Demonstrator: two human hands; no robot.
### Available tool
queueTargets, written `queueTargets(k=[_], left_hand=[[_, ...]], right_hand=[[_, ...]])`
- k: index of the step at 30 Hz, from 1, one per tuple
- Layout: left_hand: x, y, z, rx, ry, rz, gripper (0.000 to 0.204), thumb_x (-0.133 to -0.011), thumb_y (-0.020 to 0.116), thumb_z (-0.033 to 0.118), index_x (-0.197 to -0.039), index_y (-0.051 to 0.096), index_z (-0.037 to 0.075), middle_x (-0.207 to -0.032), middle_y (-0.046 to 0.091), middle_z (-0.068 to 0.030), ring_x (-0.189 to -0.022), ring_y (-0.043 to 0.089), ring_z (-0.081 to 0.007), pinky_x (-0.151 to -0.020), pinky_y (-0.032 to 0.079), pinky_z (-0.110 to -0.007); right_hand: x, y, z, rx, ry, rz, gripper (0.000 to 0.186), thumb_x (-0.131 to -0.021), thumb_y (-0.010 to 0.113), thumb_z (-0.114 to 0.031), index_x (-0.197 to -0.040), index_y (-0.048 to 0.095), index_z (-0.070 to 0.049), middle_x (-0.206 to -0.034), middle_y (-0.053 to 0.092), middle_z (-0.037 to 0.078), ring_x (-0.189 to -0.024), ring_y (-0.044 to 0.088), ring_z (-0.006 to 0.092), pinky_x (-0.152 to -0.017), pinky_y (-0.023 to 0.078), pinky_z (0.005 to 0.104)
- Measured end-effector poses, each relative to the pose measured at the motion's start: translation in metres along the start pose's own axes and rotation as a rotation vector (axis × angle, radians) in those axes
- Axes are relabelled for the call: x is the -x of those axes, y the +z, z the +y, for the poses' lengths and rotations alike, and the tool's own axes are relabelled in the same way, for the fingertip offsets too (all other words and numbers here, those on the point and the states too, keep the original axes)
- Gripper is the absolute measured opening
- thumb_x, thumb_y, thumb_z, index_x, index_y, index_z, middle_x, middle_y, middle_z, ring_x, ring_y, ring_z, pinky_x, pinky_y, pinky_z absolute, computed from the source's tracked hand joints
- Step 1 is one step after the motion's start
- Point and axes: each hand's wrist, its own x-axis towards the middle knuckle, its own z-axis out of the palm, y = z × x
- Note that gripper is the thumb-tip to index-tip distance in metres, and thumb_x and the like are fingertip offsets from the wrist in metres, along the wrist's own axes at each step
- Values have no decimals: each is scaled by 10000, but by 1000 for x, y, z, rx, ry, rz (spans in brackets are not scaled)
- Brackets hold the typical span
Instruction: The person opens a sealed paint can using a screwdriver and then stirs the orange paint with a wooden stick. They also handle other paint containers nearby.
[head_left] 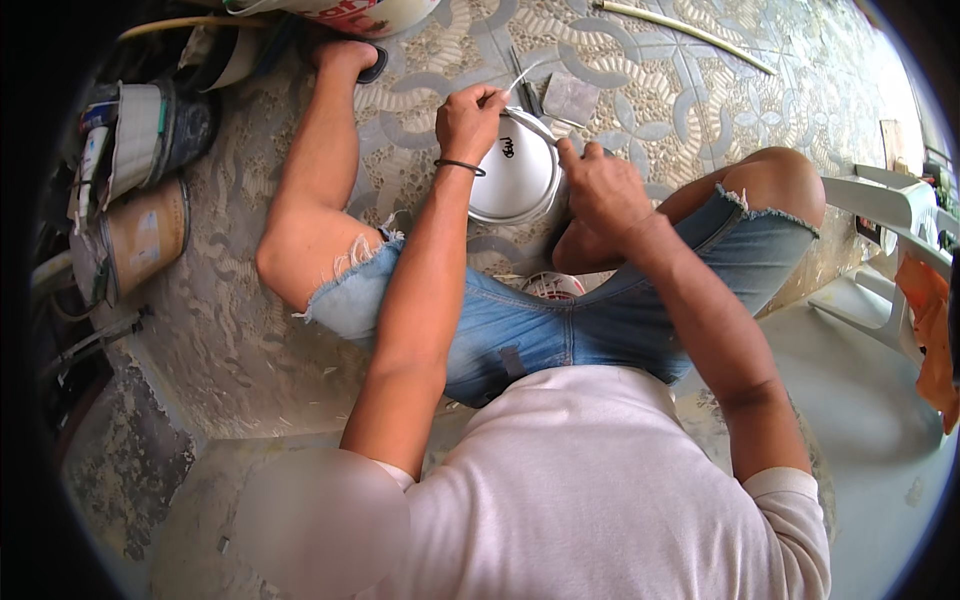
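Note:
A white bucket (515,175) with a pale lid and black marks on it stands between my bent legs. My left hand (468,125), with a dark band at its wrist, is closed in a pinch at the lid's far left edge. From its fingertips a thin white strip (520,75) sticks up to the right. My right hand (605,190) is closed at the lid's right side. A flat, grey, blade-like piece (534,125) runs from its fingers along the far rim toward my left hand; its grip is hidden.
Beyond the bucket lie a dark slim tool (530,97) and a grey square piece (572,98) on the patterned floor. A pale tube (690,36) lies farther off. Containers (145,235) crowd the left; a white plastic chair (880,200) with orange cloth (922,325) stands right.

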Motion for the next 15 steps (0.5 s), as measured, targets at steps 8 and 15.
queueTargets(k=[8,15], left_hand=[[-8,13,-1,-126,-13,25,281,-906,775,389,-896,802,110,-762,755,-47,-712,705,-250,-678,522,-388],[-4,16,-15,-60,115,158,302,-918,760,386,-869,775,89,-770,731,-84,-724,698,-293,-674,517,-407]], right_hand=[[-41,-61,44,-14,-106,-278,212,-1002,595,-152,-1148,711,-52,-896,736,219,-889,739,388,-782,582,501],[-64,-83,33,34,-146,-297,173,-957,621,-74,-1086,725,-27,-870,733,223,-881,741,393,-785,581,502]])
